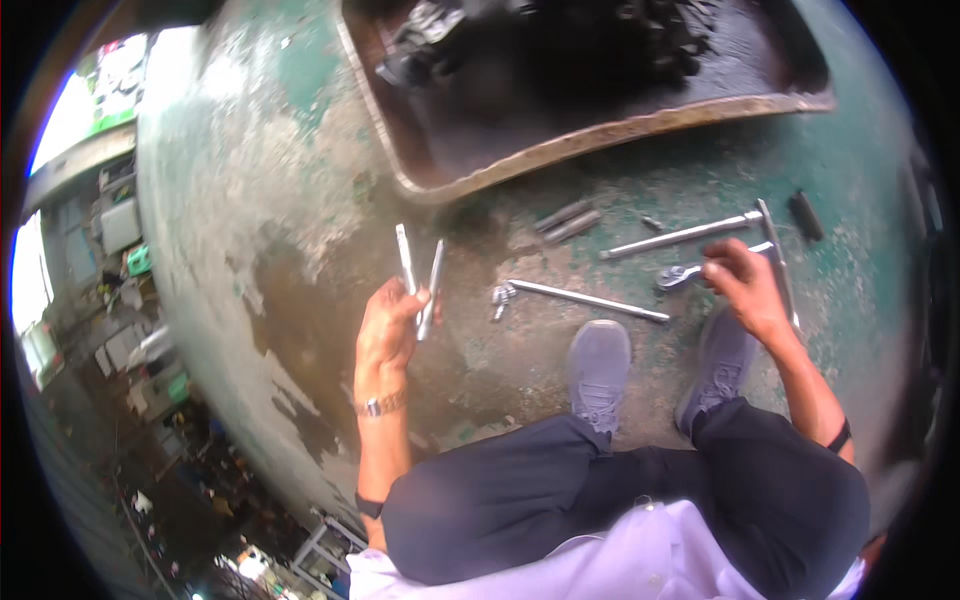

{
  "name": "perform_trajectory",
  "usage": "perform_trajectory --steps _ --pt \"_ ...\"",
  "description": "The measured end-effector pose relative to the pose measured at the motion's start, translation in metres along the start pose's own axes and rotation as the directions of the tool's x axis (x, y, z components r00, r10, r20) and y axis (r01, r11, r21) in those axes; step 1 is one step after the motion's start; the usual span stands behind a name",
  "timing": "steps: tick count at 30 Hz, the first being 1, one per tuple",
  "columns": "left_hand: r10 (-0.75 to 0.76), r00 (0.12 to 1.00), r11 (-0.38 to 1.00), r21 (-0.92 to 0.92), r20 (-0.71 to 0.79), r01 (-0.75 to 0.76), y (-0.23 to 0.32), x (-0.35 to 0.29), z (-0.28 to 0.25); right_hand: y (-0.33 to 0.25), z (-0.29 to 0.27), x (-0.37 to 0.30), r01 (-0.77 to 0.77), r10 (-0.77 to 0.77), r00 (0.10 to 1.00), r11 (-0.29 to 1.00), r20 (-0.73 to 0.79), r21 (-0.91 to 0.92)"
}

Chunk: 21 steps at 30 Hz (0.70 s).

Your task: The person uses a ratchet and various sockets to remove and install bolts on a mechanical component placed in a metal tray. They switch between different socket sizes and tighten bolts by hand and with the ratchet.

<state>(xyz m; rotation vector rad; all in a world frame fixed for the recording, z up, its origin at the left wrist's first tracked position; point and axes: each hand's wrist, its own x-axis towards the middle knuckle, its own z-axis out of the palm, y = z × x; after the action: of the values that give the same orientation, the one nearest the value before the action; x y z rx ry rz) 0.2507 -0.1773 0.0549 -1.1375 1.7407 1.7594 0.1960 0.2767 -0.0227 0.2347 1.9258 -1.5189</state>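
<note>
Left grip point(387, 325) (closed) around 2 rods point(435, 270)

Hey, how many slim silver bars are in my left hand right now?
2: one silver bar on the left and a second silver bar on the right, both in your left hand, whose grip might hide more.

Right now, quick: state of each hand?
Left hand: closed, holding two silver metal bars.
Right hand: curled over a silver ratchet; grip cannot be told.
</note>
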Motion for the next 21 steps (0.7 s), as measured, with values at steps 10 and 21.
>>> perform_trajectory --steps 10,21 --pt "-0.349 0.723 0.8 0.592 0.596 -0.101 0.037 -0.013 0.158 -0.023 0.032 -0.019 0.653 -0.615 0.756 0.682 0.224 -0.33" --pt "-0.275 0.648 0.673 0.624 0.71 -0.397 0.058 0.036 0.25 -0.008 -0.017 0.008 0.471 -0.444 0.881 0.852 0.16 -0.23"
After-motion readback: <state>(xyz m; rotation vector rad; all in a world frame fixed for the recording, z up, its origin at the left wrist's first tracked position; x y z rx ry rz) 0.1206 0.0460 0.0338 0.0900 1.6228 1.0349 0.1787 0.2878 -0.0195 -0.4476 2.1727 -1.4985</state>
